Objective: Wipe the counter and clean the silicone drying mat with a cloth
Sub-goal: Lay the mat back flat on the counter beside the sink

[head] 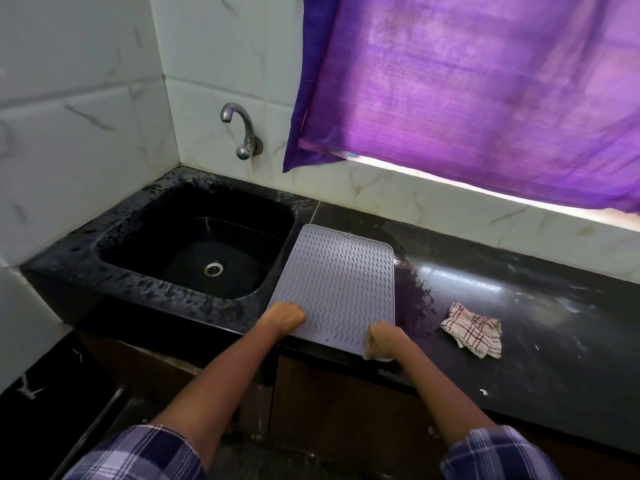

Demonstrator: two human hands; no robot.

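Observation:
A grey silicone drying mat (pixel 336 275) with a wavy ridge pattern lies on the black counter (pixel 519 306), just right of the sink, its near edge hanging over the counter's front. My left hand (pixel 285 318) grips the mat's near left corner. My right hand (pixel 382 341) is closed on its near right corner. A crumpled white cloth with dark checks (pixel 472 329) rests on the counter to the right of the mat, apart from both hands.
A black sink (pixel 194 251) with a steel drain sits at the left, its rim wet. A steel tap (pixel 242 133) juts from the tiled wall above it. A purple curtain (pixel 485 91) hangs over the counter's back. Water streaks lie beside the mat.

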